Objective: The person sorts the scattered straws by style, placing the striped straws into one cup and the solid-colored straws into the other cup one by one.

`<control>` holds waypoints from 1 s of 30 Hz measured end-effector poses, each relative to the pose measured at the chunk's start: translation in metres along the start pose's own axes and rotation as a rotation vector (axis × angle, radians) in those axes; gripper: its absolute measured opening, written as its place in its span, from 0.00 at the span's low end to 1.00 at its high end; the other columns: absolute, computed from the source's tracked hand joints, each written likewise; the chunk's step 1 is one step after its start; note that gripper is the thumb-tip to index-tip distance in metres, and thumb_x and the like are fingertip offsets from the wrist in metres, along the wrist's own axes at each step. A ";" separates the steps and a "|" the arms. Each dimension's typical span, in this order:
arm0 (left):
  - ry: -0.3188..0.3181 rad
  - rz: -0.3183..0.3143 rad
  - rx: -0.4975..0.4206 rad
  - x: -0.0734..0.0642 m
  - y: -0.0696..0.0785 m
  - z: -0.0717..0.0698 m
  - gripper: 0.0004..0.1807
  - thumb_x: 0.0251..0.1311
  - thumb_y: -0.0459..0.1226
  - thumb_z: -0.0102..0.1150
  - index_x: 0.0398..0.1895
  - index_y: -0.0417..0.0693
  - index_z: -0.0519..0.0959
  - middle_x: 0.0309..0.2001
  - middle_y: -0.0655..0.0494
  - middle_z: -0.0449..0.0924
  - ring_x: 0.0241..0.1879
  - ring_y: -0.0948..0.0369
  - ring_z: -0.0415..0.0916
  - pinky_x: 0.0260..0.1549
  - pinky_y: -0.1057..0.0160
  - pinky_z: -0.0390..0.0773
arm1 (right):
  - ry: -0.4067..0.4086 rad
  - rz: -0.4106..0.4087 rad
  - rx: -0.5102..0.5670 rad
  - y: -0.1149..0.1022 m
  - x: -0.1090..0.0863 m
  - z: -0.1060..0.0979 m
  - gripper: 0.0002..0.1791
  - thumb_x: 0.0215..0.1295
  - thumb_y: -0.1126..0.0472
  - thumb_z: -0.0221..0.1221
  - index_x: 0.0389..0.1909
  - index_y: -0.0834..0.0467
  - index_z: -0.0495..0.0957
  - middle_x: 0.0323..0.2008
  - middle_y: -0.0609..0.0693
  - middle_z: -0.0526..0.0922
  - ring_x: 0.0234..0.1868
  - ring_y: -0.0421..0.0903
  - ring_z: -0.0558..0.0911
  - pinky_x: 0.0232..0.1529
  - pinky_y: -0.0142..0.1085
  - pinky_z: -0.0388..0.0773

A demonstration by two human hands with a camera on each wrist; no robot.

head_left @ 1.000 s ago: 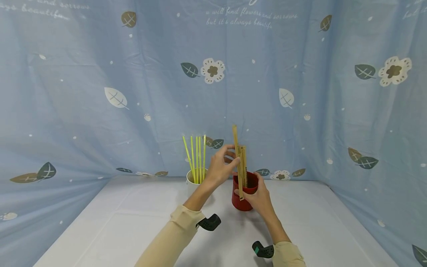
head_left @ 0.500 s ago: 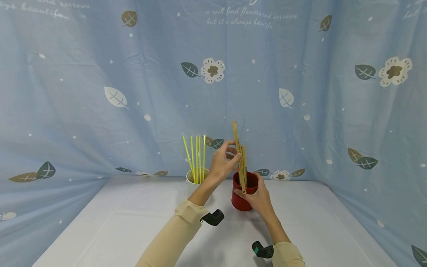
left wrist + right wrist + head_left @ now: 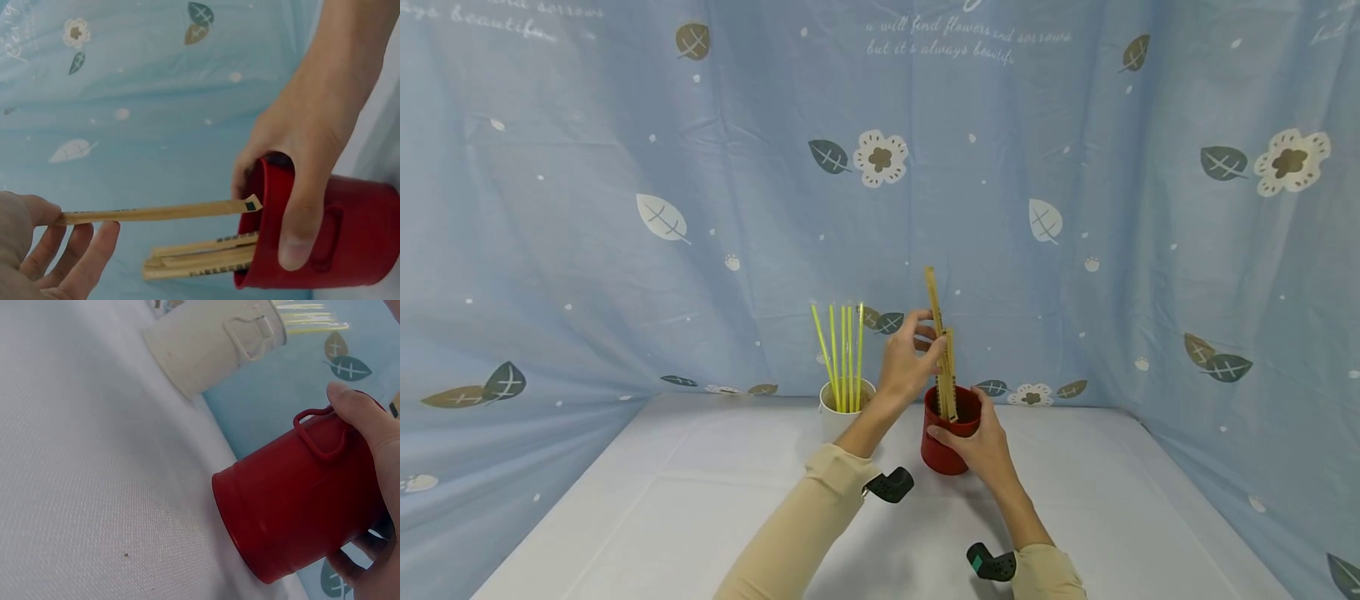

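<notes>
My left hand (image 3: 904, 367) pinches a long tan paper-wrapped stick (image 3: 162, 214) near its upper end, between thumb and fingers. The stick stands nearly upright, and its lower end, with a dark mark, is right at the mouth of the red metal cup (image 3: 946, 460). Several similar wrapped sticks (image 3: 203, 259) stand inside that cup, their bottoms hidden by its wall. Around the cup's upper part, my right hand (image 3: 985, 443) grips with the thumb on the near side. In the right wrist view the cup's small wire handle (image 3: 322, 450) shows beside the thumb.
A white metal cup (image 3: 835, 427) holding several yellow straws (image 3: 842, 358) stands to the left of the red one, partly behind my left forearm. Both are on a white-covered table (image 3: 700, 500). A blue patterned curtain (image 3: 760, 208) hangs behind.
My left hand has raised the wrapped stick and shifted slightly right, bringing its lower end from in front of the red cup up to its mouth. The right hand and cup have stayed put.
</notes>
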State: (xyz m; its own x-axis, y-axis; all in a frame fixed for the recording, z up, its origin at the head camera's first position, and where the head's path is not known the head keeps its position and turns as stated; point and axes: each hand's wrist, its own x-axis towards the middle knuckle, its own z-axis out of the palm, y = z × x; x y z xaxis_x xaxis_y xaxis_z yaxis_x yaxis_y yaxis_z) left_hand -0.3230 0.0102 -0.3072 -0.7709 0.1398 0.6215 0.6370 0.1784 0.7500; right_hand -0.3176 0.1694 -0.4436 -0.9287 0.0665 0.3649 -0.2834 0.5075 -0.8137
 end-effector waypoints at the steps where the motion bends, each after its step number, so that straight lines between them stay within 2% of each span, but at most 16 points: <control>1: 0.002 0.000 0.007 0.000 -0.001 0.001 0.22 0.67 0.32 0.57 0.63 0.44 0.70 0.43 0.41 0.79 0.38 0.49 0.82 0.27 0.60 0.85 | 0.000 0.002 -0.001 0.000 0.000 0.000 0.60 0.47 0.37 0.73 0.75 0.51 0.50 0.67 0.52 0.68 0.67 0.54 0.71 0.61 0.55 0.74; 4: 0.005 0.005 0.026 0.000 -0.004 0.003 0.21 0.66 0.31 0.58 0.62 0.44 0.70 0.42 0.41 0.80 0.37 0.49 0.83 0.27 0.59 0.85 | -0.001 0.009 0.001 -0.001 0.000 -0.001 0.60 0.47 0.37 0.72 0.75 0.51 0.50 0.67 0.52 0.69 0.67 0.54 0.70 0.61 0.55 0.74; 11: -0.025 -0.002 0.108 -0.007 -0.015 0.010 0.21 0.66 0.33 0.58 0.62 0.45 0.71 0.42 0.43 0.82 0.34 0.50 0.84 0.21 0.70 0.80 | -0.004 0.006 -0.003 -0.002 -0.001 -0.001 0.60 0.47 0.37 0.72 0.75 0.52 0.50 0.67 0.53 0.69 0.66 0.53 0.71 0.61 0.54 0.74; 19: -0.056 -0.042 0.136 -0.015 -0.028 0.020 0.22 0.66 0.32 0.58 0.62 0.44 0.71 0.41 0.44 0.81 0.33 0.54 0.83 0.19 0.72 0.79 | 0.005 -0.006 -0.015 -0.001 -0.001 0.000 0.59 0.48 0.38 0.72 0.75 0.54 0.50 0.66 0.55 0.69 0.66 0.55 0.71 0.60 0.55 0.75; 22: -0.060 -0.046 0.155 -0.016 -0.031 0.022 0.21 0.65 0.32 0.58 0.61 0.44 0.71 0.40 0.45 0.82 0.32 0.54 0.83 0.19 0.69 0.80 | 0.007 -0.006 -0.017 0.000 0.000 0.000 0.59 0.48 0.37 0.72 0.75 0.53 0.50 0.66 0.54 0.69 0.66 0.55 0.72 0.59 0.54 0.76; 24: -0.064 -0.046 0.180 -0.018 -0.033 0.024 0.21 0.65 0.32 0.59 0.61 0.44 0.71 0.40 0.46 0.83 0.32 0.55 0.84 0.36 0.64 0.84 | 0.009 -0.006 -0.020 0.000 0.000 0.001 0.59 0.47 0.37 0.72 0.75 0.53 0.50 0.66 0.54 0.69 0.66 0.55 0.72 0.59 0.54 0.76; 26: -0.077 -0.057 0.183 -0.020 -0.035 0.025 0.22 0.65 0.32 0.59 0.62 0.44 0.70 0.41 0.46 0.83 0.32 0.55 0.85 0.36 0.64 0.84 | 0.010 -0.009 -0.023 0.000 0.000 0.001 0.59 0.47 0.37 0.72 0.75 0.53 0.51 0.66 0.55 0.70 0.65 0.55 0.72 0.59 0.55 0.76; 29: -0.099 -0.072 0.179 -0.022 -0.040 0.027 0.23 0.66 0.32 0.58 0.64 0.44 0.69 0.42 0.45 0.82 0.30 0.55 0.85 0.35 0.67 0.83 | 0.014 -0.007 -0.028 0.001 -0.001 0.002 0.59 0.47 0.36 0.72 0.74 0.53 0.51 0.66 0.55 0.70 0.65 0.56 0.73 0.58 0.55 0.77; 30: -0.104 -0.076 0.173 -0.022 -0.041 0.028 0.23 0.66 0.32 0.58 0.64 0.44 0.69 0.42 0.45 0.82 0.30 0.55 0.85 0.26 0.70 0.81 | 0.017 -0.005 -0.030 0.001 0.000 0.002 0.60 0.47 0.36 0.72 0.75 0.53 0.51 0.66 0.55 0.70 0.65 0.56 0.73 0.58 0.54 0.77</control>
State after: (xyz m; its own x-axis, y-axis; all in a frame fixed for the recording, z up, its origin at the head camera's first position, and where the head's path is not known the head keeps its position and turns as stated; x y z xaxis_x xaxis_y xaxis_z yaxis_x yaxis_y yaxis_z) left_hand -0.3319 0.0268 -0.3578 -0.8189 0.2181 0.5309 0.5733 0.3558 0.7381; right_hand -0.3181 0.1684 -0.4458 -0.9230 0.0788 0.3765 -0.2800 0.5335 -0.7981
